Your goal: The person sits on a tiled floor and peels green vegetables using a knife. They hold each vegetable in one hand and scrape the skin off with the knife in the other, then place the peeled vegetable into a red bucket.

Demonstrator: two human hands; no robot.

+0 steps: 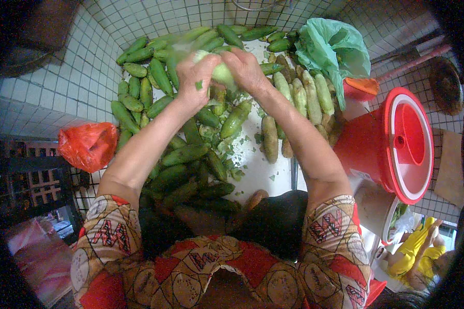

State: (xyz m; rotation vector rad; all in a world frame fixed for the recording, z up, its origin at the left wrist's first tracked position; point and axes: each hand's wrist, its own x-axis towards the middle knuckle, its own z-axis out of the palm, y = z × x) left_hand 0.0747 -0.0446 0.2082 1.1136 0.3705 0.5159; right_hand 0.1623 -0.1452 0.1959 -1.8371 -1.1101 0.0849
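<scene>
My left hand (198, 79) and my right hand (244, 69) are raised close together in front of me. Between them is a pale green, peeled-looking gourd or cucumber (223, 74), blurred by motion, with the fingers of both hands around it. A bit of green peel sticks to the back of my left hand. Below and around lie many unpeeled green cucumbers (161, 76), piled on the left. Paler, peeled ones (310, 98) lie side by side to the right. Peel scraps (237, 154) are scattered on the white surface (255, 177). Whether a hand also holds a tool cannot be told.
A red bucket (361, 146) with a red and white rim stands at right, beside a green plastic bag (332, 46). A red plastic bag (88, 145) is at left. Tiled walls (112, 23) enclose the far side. A person in yellow (413, 255) sits at lower right.
</scene>
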